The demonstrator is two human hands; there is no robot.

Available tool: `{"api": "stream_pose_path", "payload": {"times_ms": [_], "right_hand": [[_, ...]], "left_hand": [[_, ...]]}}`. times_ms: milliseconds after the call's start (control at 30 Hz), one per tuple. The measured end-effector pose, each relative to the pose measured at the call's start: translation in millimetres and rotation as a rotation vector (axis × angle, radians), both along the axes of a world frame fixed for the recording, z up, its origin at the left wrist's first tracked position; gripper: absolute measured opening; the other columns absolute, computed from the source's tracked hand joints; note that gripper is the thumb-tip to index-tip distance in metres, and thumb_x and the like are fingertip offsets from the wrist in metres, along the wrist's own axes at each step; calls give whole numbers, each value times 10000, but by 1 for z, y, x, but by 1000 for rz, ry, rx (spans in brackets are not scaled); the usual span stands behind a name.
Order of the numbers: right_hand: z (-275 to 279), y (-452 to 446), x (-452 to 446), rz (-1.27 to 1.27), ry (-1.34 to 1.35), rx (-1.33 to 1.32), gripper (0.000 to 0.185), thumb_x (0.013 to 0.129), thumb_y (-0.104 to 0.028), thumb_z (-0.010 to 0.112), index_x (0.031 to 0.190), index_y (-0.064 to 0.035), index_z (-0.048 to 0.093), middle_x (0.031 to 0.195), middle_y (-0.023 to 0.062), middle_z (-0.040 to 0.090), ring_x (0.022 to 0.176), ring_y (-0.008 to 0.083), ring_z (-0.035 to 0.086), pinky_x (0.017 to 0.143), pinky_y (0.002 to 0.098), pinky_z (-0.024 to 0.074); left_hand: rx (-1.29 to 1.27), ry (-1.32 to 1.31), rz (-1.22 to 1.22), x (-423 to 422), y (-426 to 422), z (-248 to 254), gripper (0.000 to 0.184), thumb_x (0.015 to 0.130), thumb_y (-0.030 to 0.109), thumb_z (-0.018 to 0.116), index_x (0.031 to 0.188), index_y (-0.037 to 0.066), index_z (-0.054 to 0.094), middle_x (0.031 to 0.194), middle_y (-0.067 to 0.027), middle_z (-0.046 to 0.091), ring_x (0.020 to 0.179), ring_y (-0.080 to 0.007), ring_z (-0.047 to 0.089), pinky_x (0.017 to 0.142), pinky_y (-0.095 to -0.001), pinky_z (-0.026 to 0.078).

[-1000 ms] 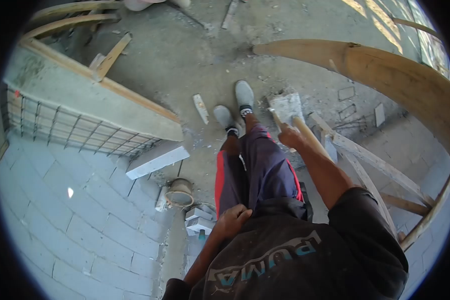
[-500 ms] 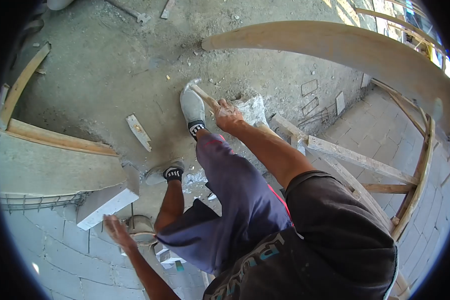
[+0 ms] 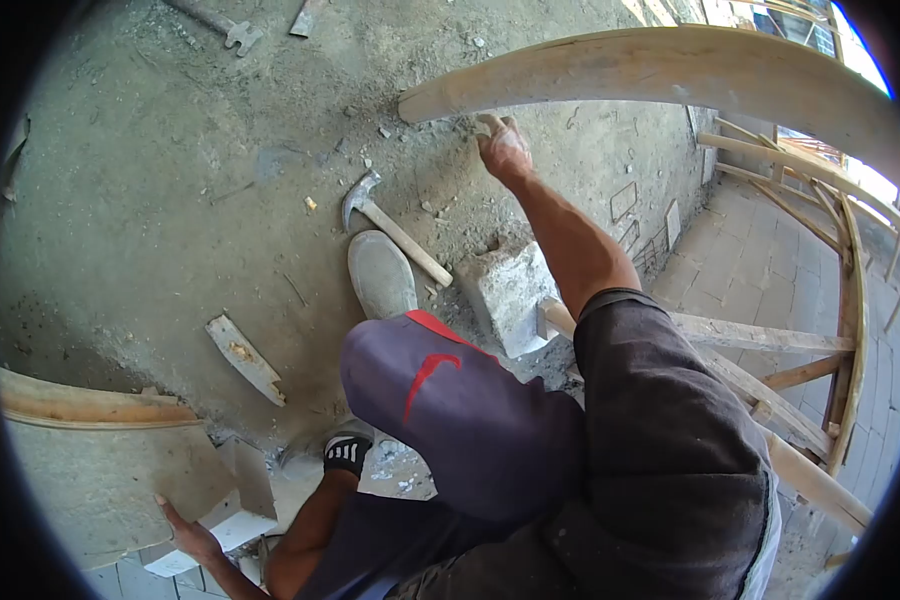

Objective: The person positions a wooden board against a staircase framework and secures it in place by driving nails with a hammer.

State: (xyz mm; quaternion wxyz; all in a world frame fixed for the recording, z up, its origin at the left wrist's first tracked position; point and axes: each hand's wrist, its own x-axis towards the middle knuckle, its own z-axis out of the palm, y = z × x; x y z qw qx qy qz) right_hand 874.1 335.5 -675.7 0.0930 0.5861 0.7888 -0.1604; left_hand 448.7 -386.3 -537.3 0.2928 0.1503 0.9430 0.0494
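A claw hammer (image 3: 398, 232) lies on the dusty floor by the toe of my shoe, its pale wooden handle towards a rough concrete block (image 3: 512, 295). My right hand (image 3: 507, 150) is empty and stretched forward, fingers loosely bent and apart, just below a thick wooden pole (image 3: 630, 72). Whether it touches the pole I cannot tell. Down at the left, my left hand (image 3: 188, 530) is at the edge of a pale board (image 3: 100, 480), beside a white block (image 3: 232, 528). Its fingers are extended, and the hand grips nothing that shows.
A broken wood strip (image 3: 245, 358) lies left of my feet. Farther off are a rusty hammer-like tool (image 3: 215, 22) and a small flat piece (image 3: 305, 18). Timber props (image 3: 760, 335) and wire loops (image 3: 624, 202) are at the right.
My right hand has let go of the hammer, now on the floor, and reached forward towards the pole. The left hand has shifted to the board's edge. My view has tilted and come lower.
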Motion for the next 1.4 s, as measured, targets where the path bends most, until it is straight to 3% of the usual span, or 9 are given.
{"api": "stream_pose_path", "payload": {"times_ms": [167, 267, 500, 533, 567, 633, 667, 900, 1400], "right_hand": [[-92, 59, 57, 532, 154, 353, 281, 964, -281, 505, 1194, -171, 623, 1275, 173, 563, 1160, 394, 556, 961, 470, 482], [-32, 20, -2, 203, -108, 212, 294, 940, -322, 559, 1210, -230, 629, 1287, 156, 536, 1181, 383, 532, 947, 481, 478], [-43, 38, 22, 244, -247, 226, 317, 969, -291, 518, 1168, -50, 576, 1174, 244, 590, 1136, 457, 528, 956, 537, 446], [-153, 101, 127, 794, -175, 769, 265, 971, -236, 514, 1141, -45, 580, 1163, 251, 602, 1149, 458, 528, 965, 531, 443], [-127, 78, 105, 911, 160, 714, 232, 994, -190, 476, 1137, -34, 570, 1140, 252, 604, 1123, 459, 530, 935, 542, 449], [-58, 5, 26, -224, 384, -286, 228, 1018, -259, 502, 964, -41, 544, 839, 79, 607, 677, 176, 592, 564, 330, 501], [-48, -17, 19, -146, 511, -351, 228, 1004, -282, 537, 920, -71, 523, 790, 13, 582, 600, 69, 539, 495, 241, 449], [-6, -133, -29, -486, 730, -788, 227, 959, -237, 590, 1077, -46, 622, 811, 28, 629, 715, 94, 580, 654, 264, 500], [-8, -153, -43, -304, 571, -785, 219, 933, -233, 622, 1043, -46, 652, 824, 28, 640, 736, 104, 578, 677, 281, 494]], "left_hand": [[-201, 101, -232, 0, -27, 7, 527, 1029, 83, 412, 1537, 181, 310, 1431, -167, 525, 1264, -290, 541, 1040, -395, 447], [105, -20, 480, 10, 58, 27, 459, 1037, 301, 481, 1430, 64, 496, 1423, -219, 520, 1293, -301, 517, 1075, -376, 390], [335, -77, 609, 21, 62, 25, 650, 952, 465, 611, 1302, -82, 580, 1261, -156, 626, 1115, -230, 569, 986, -358, 443], [246, -154, 724, 26, 74, 33, 678, 944, 491, 614, 1287, -93, 587, 1188, -124, 656, 1022, -187, 574, 921, -350, 469], [229, -163, 710, 29, 68, 32, 640, 933, 458, 640, 1266, -87, 598, 1175, -124, 660, 1027, -192, 579, 925, -353, 469], [268, -178, 596, 36, 58, 27, 566, 910, 392, 693, 1224, -74, 620, 1149, -125, 668, 1038, -202, 588, 933, -358, 468], [289, -192, 556, 39, 55, 23, 531, 899, 359, 720, 1203, -67, 631, 1136, -125, 672, 1043, -206, 592, 937, -361, 467], [406, -131, 395, 49, 58, -7, 406, 924, 248, 669, 1224, -22, 626, 1171, -165, 675, 1089, -276, 624, 962, -378, 469], [460, -23, 354, 52, 53, -15, 367, 921, 240, 615, 1182, -16, 641, 1134, -236, 676, 1107, -373, 636, 945, -415, 484]]}}
